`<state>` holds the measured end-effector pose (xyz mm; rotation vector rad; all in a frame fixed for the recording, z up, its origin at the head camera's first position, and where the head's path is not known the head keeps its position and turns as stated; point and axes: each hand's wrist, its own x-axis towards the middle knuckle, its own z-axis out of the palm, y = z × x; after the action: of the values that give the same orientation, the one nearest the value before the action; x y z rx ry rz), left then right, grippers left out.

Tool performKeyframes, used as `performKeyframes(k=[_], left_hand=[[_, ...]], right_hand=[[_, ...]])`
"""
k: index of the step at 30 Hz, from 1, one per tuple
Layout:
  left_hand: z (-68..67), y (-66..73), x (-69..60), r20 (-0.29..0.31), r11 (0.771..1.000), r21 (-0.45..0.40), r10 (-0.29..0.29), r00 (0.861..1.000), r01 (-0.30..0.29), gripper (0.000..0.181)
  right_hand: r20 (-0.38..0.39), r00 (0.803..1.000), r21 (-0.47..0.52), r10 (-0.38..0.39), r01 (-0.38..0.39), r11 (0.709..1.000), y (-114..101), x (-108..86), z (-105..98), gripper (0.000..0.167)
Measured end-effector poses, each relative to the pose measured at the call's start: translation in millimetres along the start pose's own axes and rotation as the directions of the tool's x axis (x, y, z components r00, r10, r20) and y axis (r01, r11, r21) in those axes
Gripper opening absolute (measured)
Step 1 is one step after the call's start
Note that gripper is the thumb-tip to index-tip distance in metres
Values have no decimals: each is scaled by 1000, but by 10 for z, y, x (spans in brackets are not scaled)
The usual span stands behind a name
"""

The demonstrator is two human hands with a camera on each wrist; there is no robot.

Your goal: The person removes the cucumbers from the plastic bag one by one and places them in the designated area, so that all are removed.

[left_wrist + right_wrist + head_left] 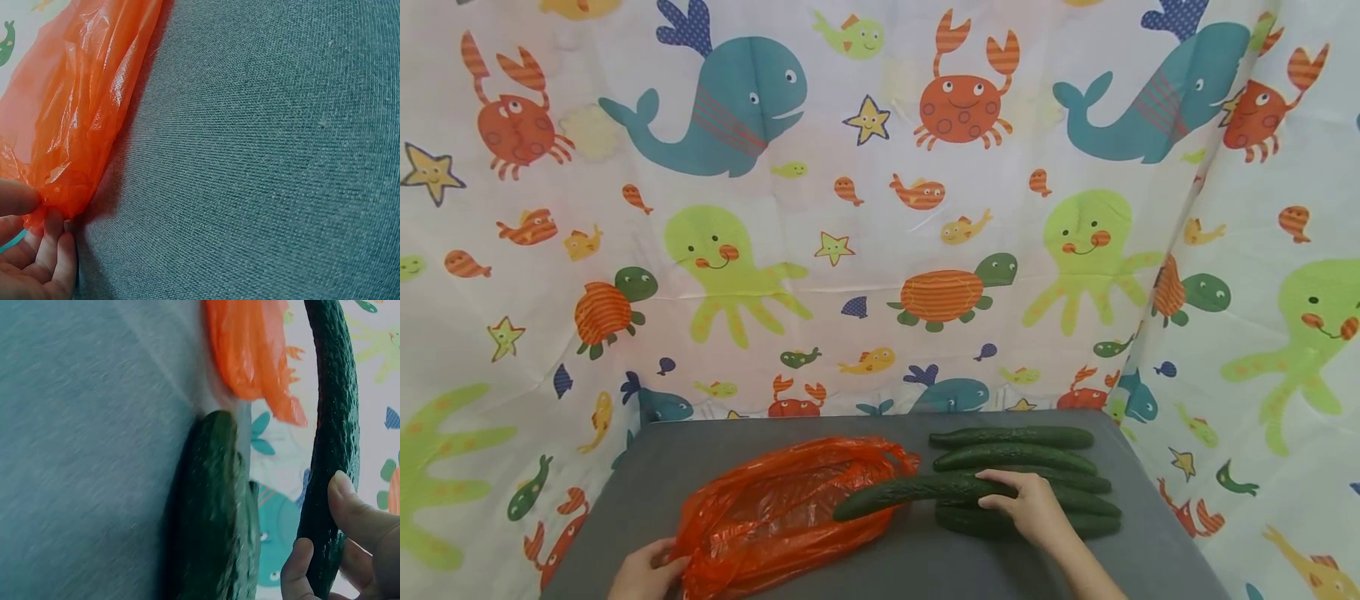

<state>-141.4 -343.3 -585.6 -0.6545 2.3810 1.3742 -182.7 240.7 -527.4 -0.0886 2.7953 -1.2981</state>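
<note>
A long dark green cucumber (917, 490) is gripped near its right end by my right hand (1030, 505), its left end over the bag's right part. In the right wrist view the thumb and fingers wrap that cucumber (337, 412), which is lifted off the table. My left hand (649, 570) pinches the near left edge of an orange plastic bag (797, 500); the left wrist view shows the crumpled film (69, 181) between thumb and fingers. Several more cucumbers (1015, 455) lie side by side under and around my right hand.
The grey cloth-covered table (880, 575) carries the bag at left and the cucumbers at right. Around its back and sides hangs a white curtain (865, 317) printed with sea animals.
</note>
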Motion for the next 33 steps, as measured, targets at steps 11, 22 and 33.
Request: performKeyframes(k=[11, 22, 33], left_hand=[[8, -17, 2, -4, 999, -28, -40, 999, 40, 54], [1, -23, -1, -2, 1000, -13, -20, 1000, 20, 57], [-14, -21, -3, 7, 999, -30, -19, 1000, 19, 60]], right_hand=[[-1, 995, -36, 104, -104, 994, 312, -239, -233, 42], [40, 985, -43, 169, -167, 985, 665, -486, -460, 47], [72, 963, -110, 258, -249, 962, 926, -599, -626, 55]])
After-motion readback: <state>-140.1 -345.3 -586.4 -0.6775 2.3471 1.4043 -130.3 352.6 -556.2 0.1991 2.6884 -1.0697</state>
